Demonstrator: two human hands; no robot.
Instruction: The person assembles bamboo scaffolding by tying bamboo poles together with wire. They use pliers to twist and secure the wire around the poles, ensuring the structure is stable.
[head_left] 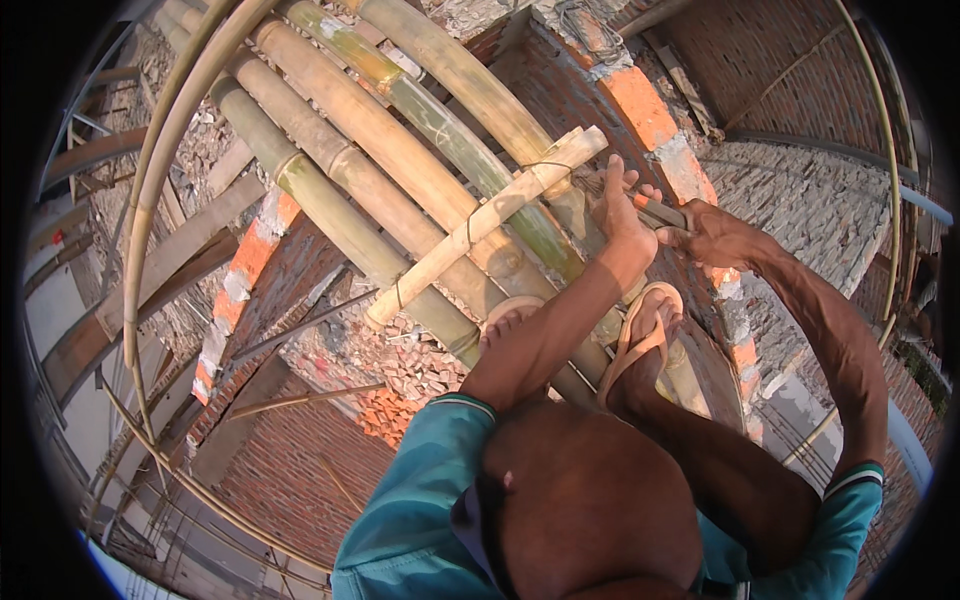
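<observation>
My left hand (626,222) is beside the upper end of a pale split-bamboo crosspiece (500,207), its fingers apart and partly bent. Some dark wire-like strands (590,183) lie next to it on the bamboo. In my right hand (722,238) is a narrow tool with a grey and orange shaft (660,212), pointing toward the left hand; its exact kind is unclear. The crosspiece lies across several thick bamboo poles (345,165), with thin dark ties around it. My sandalled feet (650,330) rest on the poles.
Brick walls with orange and white tops (645,105) run beside the poles on the right and left (240,280). Far below are rubble (420,365) and loose orange bricks (385,415). Curved bamboo poles (140,230) stand at the left, near wooden planks (180,260).
</observation>
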